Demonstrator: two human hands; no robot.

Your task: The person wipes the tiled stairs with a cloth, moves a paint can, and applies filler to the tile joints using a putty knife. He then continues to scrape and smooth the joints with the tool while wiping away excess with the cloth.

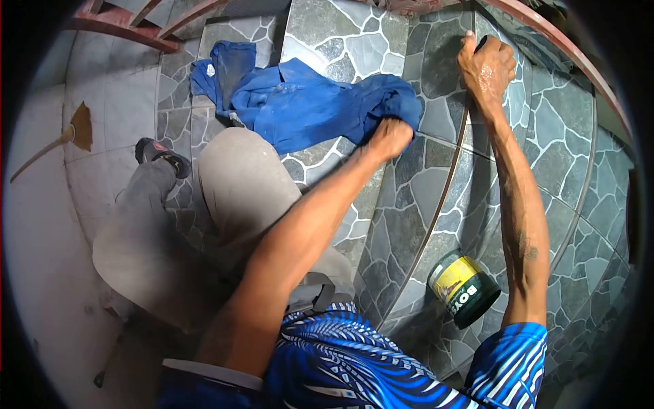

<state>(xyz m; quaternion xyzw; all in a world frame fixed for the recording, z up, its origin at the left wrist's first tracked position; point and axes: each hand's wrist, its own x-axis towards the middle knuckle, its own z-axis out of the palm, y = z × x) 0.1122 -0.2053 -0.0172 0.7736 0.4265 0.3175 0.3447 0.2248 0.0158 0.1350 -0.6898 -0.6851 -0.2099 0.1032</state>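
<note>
Blue cloth (293, 102) lies crumpled across the tiled steps, its long axis running from the upper left of the view towards the right, where its bunched end meets the left hand. Farthest left, a broom (80, 129) with a tan, fan-shaped head lies on pale floor tiles (112, 102). Next comes a dark shoe (163, 157), then the person's bent knee (238, 160) in grey trousers, just below the cloth's left half. The spread part of the cloth reaches away leftwards from both hands, loose and full of folds. At its right end the left hand (392, 140) is clenched on the gathered fabric, so this hand is much the nearer one, touching it directly. Farther right, a thin brown edge strip (446, 194) runs along the step between the two hands. Beyond it, low in the view and near the right forearm, sits a container (464, 288) with a yellow and dark green label; no hand touches it, and whether it stands upright is hard to tell. The right hand (487, 71), wet-looking and well apart from the cloth, is up and to the right of it, its fingers curled around a small dark object (482, 43) against the tiles; what that is cannot be made out. Rightmost, a reddish rail (569, 44) curves past.
</note>
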